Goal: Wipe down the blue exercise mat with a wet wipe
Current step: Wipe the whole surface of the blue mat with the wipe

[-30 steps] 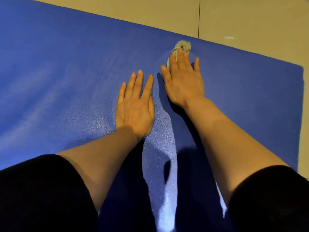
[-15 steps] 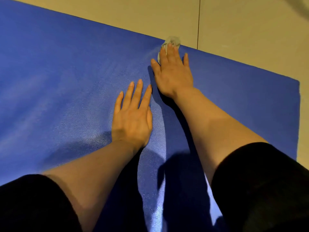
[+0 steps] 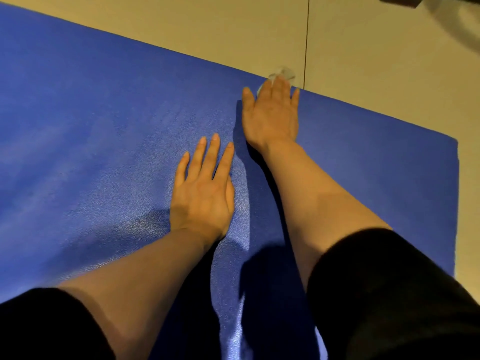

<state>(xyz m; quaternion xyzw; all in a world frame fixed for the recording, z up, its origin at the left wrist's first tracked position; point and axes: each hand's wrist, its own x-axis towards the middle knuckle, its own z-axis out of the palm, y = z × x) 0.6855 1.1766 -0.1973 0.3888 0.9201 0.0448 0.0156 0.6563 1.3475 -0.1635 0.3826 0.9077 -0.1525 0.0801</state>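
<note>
The blue exercise mat [image 3: 98, 141] fills most of the view, lying on a tiled floor. My right hand [image 3: 271, 115] lies flat with straight fingers at the mat's far edge and presses a crumpled pale wet wipe [image 3: 284, 73] that sticks out beyond the fingertips, past the edge. My left hand [image 3: 204, 188] rests palm down on the mat nearer to me, fingers straight and slightly spread, holding nothing. A wet, shiny streak runs along the mat between my two arms.
Beige floor tiles [image 3: 376, 63] with a dark grout line border the mat at the far side and right. A dark blurred object [image 3: 405, 0] sits at the top right corner. Black sleeves cover my upper arms.
My right hand has slid the wipe away from me, from inside the mat to its far edge. The left hand stayed planted on the mat.
</note>
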